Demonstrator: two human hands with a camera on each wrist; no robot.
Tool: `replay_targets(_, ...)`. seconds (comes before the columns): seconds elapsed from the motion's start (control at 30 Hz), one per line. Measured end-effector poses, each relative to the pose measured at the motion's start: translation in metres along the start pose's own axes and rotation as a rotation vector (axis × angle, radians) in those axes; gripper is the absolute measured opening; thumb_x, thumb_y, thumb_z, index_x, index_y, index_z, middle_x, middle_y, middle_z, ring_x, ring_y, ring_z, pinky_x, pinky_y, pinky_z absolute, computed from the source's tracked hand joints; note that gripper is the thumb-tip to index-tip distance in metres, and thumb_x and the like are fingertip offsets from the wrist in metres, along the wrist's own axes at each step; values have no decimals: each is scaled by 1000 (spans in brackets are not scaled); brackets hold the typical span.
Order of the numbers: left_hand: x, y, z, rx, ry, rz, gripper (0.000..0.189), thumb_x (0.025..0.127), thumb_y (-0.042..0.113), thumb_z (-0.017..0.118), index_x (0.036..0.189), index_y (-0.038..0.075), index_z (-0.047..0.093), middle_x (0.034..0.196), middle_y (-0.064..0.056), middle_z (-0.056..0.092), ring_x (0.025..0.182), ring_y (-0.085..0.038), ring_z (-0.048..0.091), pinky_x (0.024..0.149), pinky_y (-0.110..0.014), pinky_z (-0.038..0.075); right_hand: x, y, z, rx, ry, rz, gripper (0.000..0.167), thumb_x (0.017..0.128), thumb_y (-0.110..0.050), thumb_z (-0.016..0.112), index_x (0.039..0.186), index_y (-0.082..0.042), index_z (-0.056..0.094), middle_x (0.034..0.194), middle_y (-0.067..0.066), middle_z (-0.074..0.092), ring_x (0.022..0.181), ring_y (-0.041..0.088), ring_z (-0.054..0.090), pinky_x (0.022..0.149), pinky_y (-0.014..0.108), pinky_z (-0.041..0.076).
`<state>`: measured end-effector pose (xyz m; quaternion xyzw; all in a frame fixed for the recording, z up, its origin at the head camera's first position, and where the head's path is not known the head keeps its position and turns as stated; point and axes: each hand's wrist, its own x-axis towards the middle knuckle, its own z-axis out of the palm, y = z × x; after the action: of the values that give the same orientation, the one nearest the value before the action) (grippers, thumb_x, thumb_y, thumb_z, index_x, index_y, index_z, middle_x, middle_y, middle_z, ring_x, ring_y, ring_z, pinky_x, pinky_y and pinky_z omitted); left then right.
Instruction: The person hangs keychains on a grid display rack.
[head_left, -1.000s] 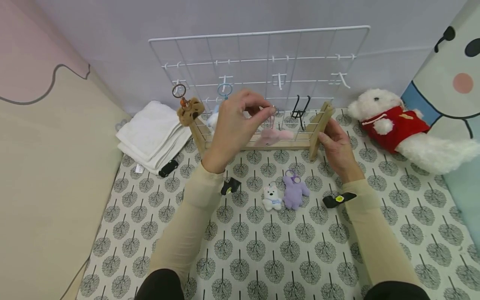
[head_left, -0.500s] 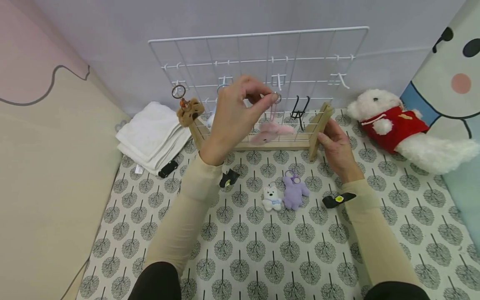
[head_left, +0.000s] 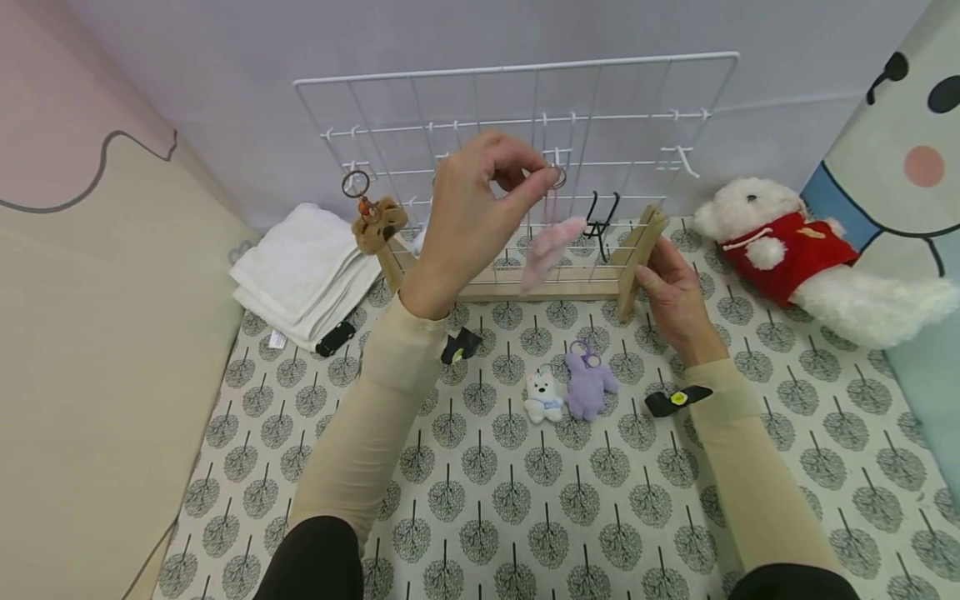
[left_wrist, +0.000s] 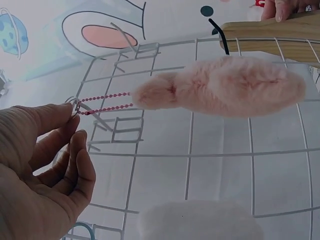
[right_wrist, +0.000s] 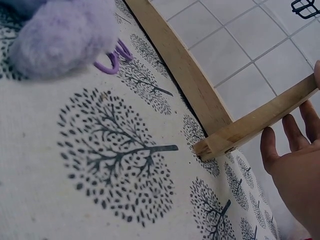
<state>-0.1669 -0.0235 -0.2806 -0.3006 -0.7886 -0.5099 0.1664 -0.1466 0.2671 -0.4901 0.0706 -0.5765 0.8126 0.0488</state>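
Left hand: pinches 1 ring, pink plush hanging
Right hand: grips 1 post, 4 o'clock of rack
Table: 2, white plush, purple plush, rack's 6 o'clock

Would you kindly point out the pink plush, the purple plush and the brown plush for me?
Pink plush (left_wrist: pixel 240 87): left wrist view, on its furry body.
Purple plush (head_left: pixel 587 390): head view, on its body.
Brown plush (head_left: pixel 378 227): head view, around its middle.
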Motion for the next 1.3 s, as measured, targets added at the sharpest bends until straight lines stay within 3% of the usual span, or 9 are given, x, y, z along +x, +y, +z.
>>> replay_targets(0.5,3,-6,3,8,-16,-101,11,97,13,78,98,2,78,98,-6,71,80,-13,64,77,-27,53,0,-1,3,16,20,6,58,106,8,50,160,-13,47,159,12,46,150,31,37,119,30,36)
replay_targets(0.93,1,-13,6,11,-19,-99,11,98,13,77,100,2,79,95,-6,70,79,-13,63,75,-24,52,1,-1,3,20,14,5,57,106,7,51,159,-13,48,159,12,45,150,31,36,120,31,35)
replay_targets(1.3,-2,-15,8,21,-33,-140,12,98,13,77,105,3,79,99,-4,70,80,-12,63,76,-24,51,0,0,3,17,19,12,58,106,9,49,161,-10,44,163,19,40,150,32,36,121,31,34)
